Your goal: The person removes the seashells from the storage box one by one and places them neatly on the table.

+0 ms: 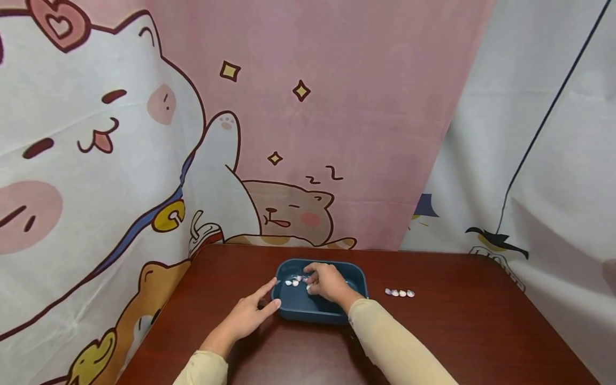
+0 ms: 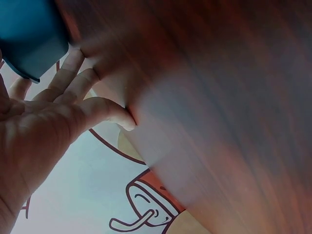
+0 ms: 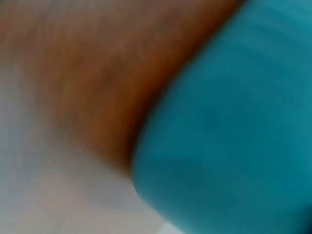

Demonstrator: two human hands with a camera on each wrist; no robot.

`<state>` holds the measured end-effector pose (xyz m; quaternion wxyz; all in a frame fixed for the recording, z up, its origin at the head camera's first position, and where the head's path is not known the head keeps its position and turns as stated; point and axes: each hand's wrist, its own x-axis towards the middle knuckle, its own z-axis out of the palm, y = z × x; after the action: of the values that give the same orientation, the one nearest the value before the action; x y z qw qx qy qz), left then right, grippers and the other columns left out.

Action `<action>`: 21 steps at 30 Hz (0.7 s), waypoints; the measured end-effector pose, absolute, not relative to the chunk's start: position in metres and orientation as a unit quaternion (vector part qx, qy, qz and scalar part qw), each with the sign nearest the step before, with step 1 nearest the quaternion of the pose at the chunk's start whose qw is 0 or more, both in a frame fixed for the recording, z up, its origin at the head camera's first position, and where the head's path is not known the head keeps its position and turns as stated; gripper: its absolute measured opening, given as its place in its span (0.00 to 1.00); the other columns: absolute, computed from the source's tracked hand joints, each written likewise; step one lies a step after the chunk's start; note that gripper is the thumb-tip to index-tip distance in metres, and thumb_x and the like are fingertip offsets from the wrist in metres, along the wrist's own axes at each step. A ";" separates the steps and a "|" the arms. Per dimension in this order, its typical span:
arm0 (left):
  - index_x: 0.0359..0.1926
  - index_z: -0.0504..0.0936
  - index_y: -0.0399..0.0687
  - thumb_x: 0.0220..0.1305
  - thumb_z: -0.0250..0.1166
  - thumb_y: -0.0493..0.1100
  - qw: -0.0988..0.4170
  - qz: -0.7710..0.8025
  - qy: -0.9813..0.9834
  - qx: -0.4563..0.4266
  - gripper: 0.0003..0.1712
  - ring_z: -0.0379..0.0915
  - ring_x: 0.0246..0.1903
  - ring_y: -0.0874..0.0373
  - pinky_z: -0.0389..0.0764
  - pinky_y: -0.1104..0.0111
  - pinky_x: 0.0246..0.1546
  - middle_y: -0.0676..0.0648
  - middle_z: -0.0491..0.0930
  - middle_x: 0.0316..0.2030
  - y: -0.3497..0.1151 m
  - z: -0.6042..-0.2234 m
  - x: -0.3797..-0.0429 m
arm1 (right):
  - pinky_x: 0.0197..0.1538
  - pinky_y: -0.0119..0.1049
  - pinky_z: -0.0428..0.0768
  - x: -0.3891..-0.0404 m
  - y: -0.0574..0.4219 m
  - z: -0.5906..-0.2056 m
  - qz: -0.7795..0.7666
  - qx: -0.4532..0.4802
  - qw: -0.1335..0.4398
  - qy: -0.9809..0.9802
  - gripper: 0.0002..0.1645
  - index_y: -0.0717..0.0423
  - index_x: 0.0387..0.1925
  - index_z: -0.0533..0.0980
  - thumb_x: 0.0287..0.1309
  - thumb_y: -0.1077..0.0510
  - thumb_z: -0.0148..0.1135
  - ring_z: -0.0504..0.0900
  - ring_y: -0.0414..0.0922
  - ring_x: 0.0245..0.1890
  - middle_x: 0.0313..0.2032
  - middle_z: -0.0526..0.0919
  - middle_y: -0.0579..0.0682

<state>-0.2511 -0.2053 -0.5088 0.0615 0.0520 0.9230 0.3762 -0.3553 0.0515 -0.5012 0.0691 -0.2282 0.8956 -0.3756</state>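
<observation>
A dark blue plastic basin stands on the table, with several small, pale, shell-like pieces grouped on its floor. My right hand reaches in over the right part of the basin, fingers bent down among these pieces. A whitish one shows by its thumb tip; I cannot tell whether the fingers pinch it. At the basin's left side is my left hand, fingers extended toward the rim and thumb spread. In the right wrist view the basin's outer wall is blurred and the hand is hidden.
Right of the basin, several similar pale pieces lie in a short row on the reddish-brown table. A cloth with cartoon animals hangs behind the table and along its left side.
</observation>
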 end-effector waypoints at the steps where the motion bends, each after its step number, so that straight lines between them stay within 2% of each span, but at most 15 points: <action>1: 0.83 0.62 0.68 0.74 0.61 0.69 0.062 0.376 0.923 0.051 0.42 0.81 0.61 0.42 0.77 0.33 0.63 0.38 0.83 0.65 -0.205 -0.509 -0.251 | 0.51 0.46 0.88 -0.355 0.057 -0.495 -0.383 -0.227 0.069 0.893 0.31 0.58 0.65 0.80 0.61 0.67 0.76 0.87 0.44 0.42 0.44 0.91 0.52; 5: 0.83 0.62 0.68 0.75 0.62 0.67 0.057 0.379 0.922 0.052 0.41 0.81 0.62 0.41 0.76 0.33 0.64 0.38 0.82 0.67 -0.202 -0.508 -0.250 | 0.50 0.43 0.89 -0.358 0.096 -0.468 -0.407 -0.231 0.043 0.883 0.32 0.57 0.66 0.79 0.61 0.66 0.77 0.89 0.43 0.43 0.44 0.92 0.50; 10: 0.83 0.63 0.67 0.76 0.62 0.65 0.048 0.376 0.923 0.061 0.40 0.81 0.61 0.42 0.76 0.33 0.64 0.39 0.83 0.64 -0.201 -0.506 -0.250 | 0.50 0.42 0.89 -0.363 0.184 -0.455 -0.415 -0.194 0.009 0.889 0.32 0.57 0.68 0.77 0.64 0.62 0.76 0.91 0.45 0.46 0.46 0.92 0.52; 16: 0.83 0.62 0.67 0.76 0.62 0.65 0.045 0.376 0.924 0.058 0.40 0.81 0.61 0.42 0.76 0.33 0.64 0.39 0.83 0.64 -0.204 -0.506 -0.251 | 0.47 0.34 0.85 -0.358 0.294 -0.480 -0.386 -0.115 0.002 0.915 0.36 0.63 0.72 0.72 0.67 0.58 0.74 0.90 0.46 0.47 0.50 0.91 0.56; 21: 0.83 0.63 0.67 0.76 0.63 0.63 0.045 0.378 0.923 0.055 0.40 0.82 0.61 0.43 0.76 0.34 0.65 0.39 0.84 0.64 -0.204 -0.510 -0.251 | 0.44 0.30 0.83 -0.348 0.345 -0.506 -0.382 -0.089 0.027 0.919 0.41 0.68 0.73 0.69 0.65 0.58 0.76 0.90 0.45 0.47 0.49 0.91 0.58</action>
<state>-0.2509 -0.2040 -0.5099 0.0447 0.0546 0.9230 0.3782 -0.3479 0.3451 -0.5061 0.0273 -0.0894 0.9194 -0.3820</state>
